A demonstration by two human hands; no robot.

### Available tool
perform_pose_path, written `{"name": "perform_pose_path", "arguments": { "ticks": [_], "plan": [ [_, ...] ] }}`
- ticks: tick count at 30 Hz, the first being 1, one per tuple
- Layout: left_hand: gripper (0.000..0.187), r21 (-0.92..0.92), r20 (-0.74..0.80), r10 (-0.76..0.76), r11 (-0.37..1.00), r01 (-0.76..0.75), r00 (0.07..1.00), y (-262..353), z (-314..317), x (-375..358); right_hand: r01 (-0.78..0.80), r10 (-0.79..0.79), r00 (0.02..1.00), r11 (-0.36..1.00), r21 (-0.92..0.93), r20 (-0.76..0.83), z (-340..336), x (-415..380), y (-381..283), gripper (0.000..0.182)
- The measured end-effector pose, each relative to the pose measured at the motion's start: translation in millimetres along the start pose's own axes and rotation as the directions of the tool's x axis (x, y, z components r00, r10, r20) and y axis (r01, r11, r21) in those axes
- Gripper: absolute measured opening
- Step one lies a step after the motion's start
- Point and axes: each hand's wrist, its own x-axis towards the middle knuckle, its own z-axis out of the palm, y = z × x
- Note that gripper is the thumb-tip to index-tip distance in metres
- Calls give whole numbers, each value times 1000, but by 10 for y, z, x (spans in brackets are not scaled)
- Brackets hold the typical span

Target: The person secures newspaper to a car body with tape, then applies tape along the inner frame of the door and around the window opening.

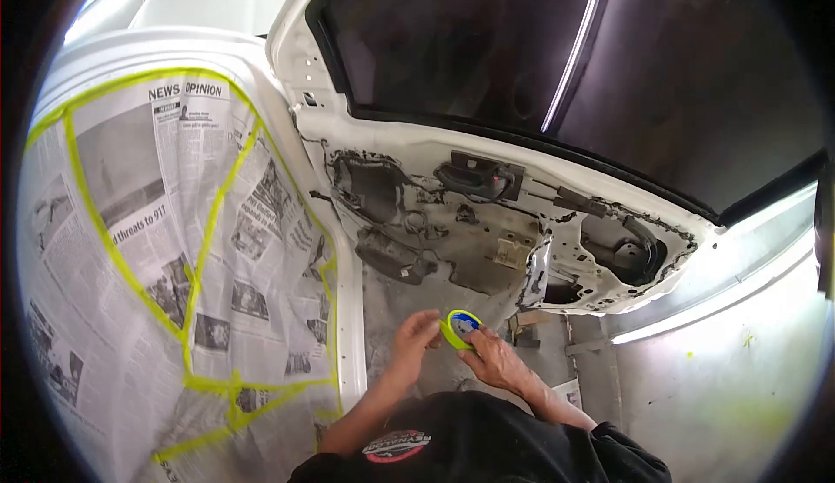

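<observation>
In front of my chest, my right hand (pixel 500 364) grips a roll of yellow-green masking tape (pixel 449 336) with a blue and grey core. The thumb lies below the roll and the fingers are at its right side. My left hand (pixel 418 340) is beside the roll's left edge, its fingers curled and drawn together. Whether they pinch the tape's end is too small to tell. Ahead of both hands stands an open white car door (pixel 417 139), its inner panel off and its inside exposed.
On the left, newspaper sheets (pixel 122 309) cover the door opening, edged and joined with yellow-green tape (pixel 211 213). The white car frame (pixel 350 335) runs beside my left arm. Dark window glass (pixel 452 39) fills the door's upper part. A pale wall (pixel 722 370) stands at right.
</observation>
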Motion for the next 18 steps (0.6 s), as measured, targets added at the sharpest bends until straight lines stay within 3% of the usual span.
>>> {"name": "perform_pose_path", "arguments": {
  "ticks": [2, 5, 8, 12, 15, 18],
  "plan": [
    [23, 31, -26, 96, 995, -95, 995, 81, 135, -46, 21, -21, 1000, 999, -29, 17, -96, -50, 112, 27],
    [21, 231, 49, 124, 964, -132, 991, 19, 181, -25, 48, -42, 994, 997, -58, 103, -249, -121, 293, 28],
    [22, 198, 30, 89, 976, -94, 996, -146, 283, 23, 105, -101, 991, 994, -43, 87, -417, -175, 370, 28],
    [21, 204, -41, 154, 969, -142, 987, -184, 502, 13, -8, -2, 987, 998, 58, 160, -680, -228, 361, 27],
    [21, 184, -52, 204, 964, -192, 978, -198, 564, 40, -5, -12, 992, 991, 134, 125, -783, -294, 421, 28],
    [23, 185, -21, 230, 957, -222, 973, 58, 749, -36, 120, -121, 993, 990, 77, 8, -864, -351, 449, 27]
  ]
}}
